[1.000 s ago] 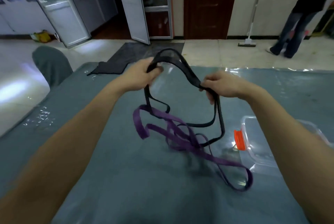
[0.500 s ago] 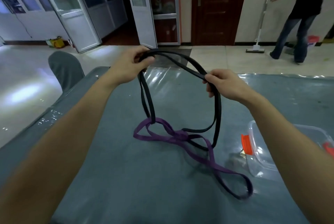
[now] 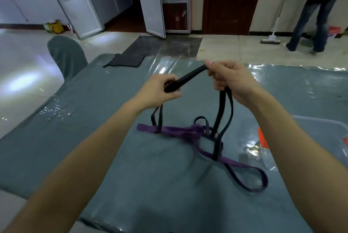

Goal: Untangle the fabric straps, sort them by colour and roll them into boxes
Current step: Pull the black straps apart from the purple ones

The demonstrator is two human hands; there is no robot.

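Head view is showing both of the person's hands raised over a grey-blue table [image 3: 103, 129], working on a black strap [image 3: 188, 78]. The left hand [image 3: 160, 91] is curling its fingers around one end of a short taut stretch of the strap, with the thumb pressing on top. The right hand [image 3: 231, 80] is holding the other end higher up, pinching it between thumb and forefinger while the remaining fingers are folding down over the strap.

Below each hand, doubled lengths of the black strap are hanging down to the tabletop. There they are crossing a purple strap [image 3: 169, 129], which is lying flat on the table between the forearms. The two straps are bunching together in a tangle near the middle, just under the right hand. From the tangle, the purple strap is trailing towards the person's right and ending in a long loop on the table.

A clear plastic box [image 3: 323, 135] with an orange clip [image 3: 262, 138] is sitting at the right side of the table, partly behind the right forearm and apart from the straps. A dark cloth [image 3: 124, 60] is lying at the far edge of the table, and a grey chair [image 3: 66, 57] is standing beside the far left corner. On the tiled floor beyond, another person [image 3: 320, 7] is standing with a mop [image 3: 271, 40] near a brown door [image 3: 231, 1].
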